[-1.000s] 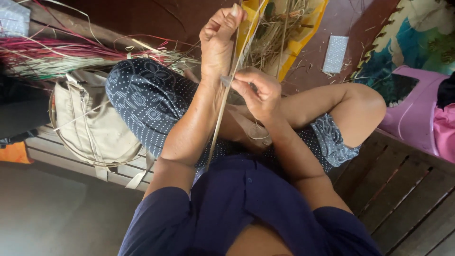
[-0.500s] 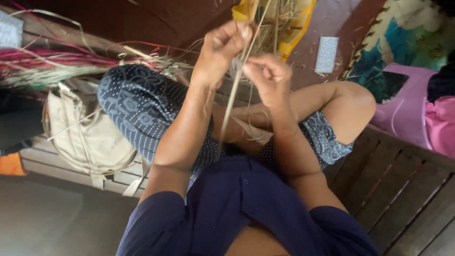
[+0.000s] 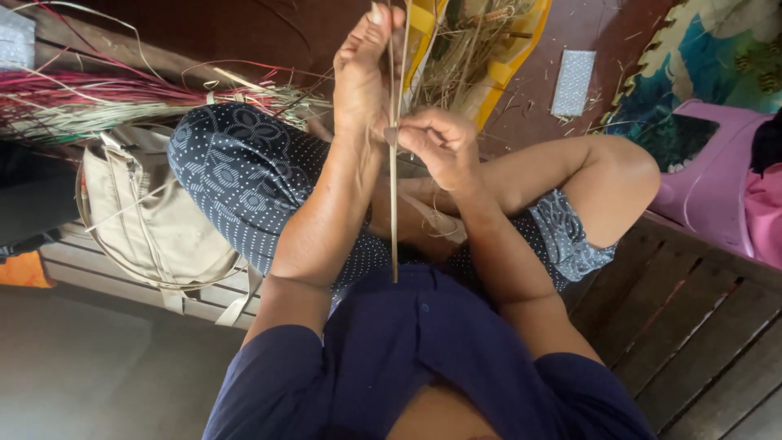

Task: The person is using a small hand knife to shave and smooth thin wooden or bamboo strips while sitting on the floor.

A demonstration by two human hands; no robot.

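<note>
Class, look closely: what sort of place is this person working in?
Probably a home craft spot on a wooden slatted platform: bundles of pink and green dyed straw, a yellow tray of dry fibres, and a thin pale reed strip between both hands.

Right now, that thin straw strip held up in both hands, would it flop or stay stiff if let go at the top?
The strip hangs straight below the right hand, so it is probably fairly stiff. It looks thin, likely light and easily creased. The left hand pinches it higher up.

We sit cross-legged on a slatted bench, a bag left of our knee. A reed bundle lies beyond the bag; a tray of straw sits ahead, a tub on our right.
</note>
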